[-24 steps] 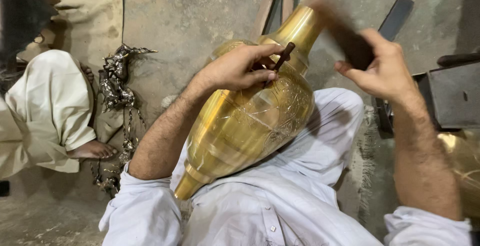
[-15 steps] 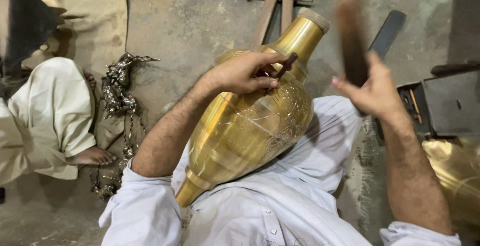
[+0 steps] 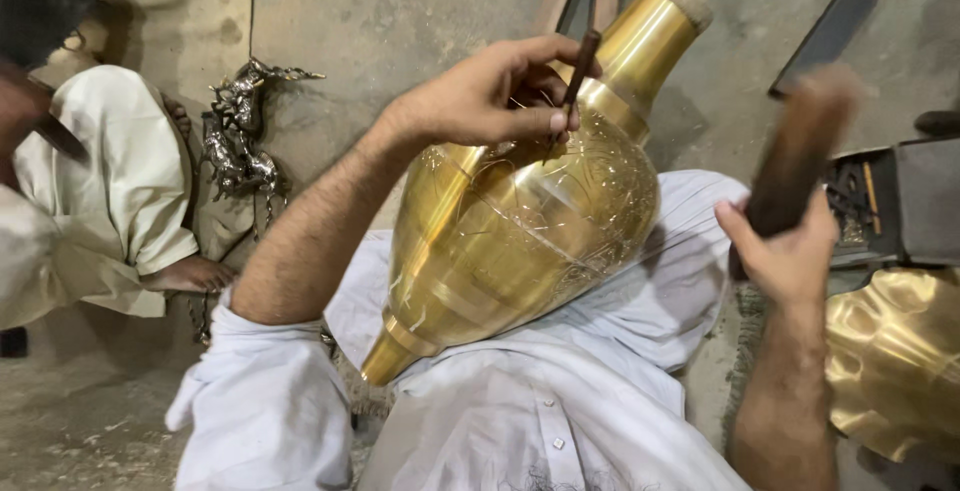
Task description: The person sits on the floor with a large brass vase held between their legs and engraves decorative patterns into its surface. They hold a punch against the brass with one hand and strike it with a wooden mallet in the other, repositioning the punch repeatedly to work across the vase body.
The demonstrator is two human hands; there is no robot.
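Vase [image 3: 520,241] lies tilted, neck up-right; left hand [image 3: 480,96] pinches chisel [image 3: 575,76], right hand [image 3: 785,251] grips mallet [image 3: 800,146].

Rough concrete floor [image 3: 400,11] — dusty, dimly lit

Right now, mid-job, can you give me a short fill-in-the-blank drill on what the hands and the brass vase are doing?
1. The left hand pinches a thin dark chisel against the ____ vase.
2. The right hand holds a blurred wooden ____.
3. The vase lies tilted across the person's ____.
4. A cloth-clad person sits at the picture's ____ edge.

Missing words: brass; mallet; lap; left
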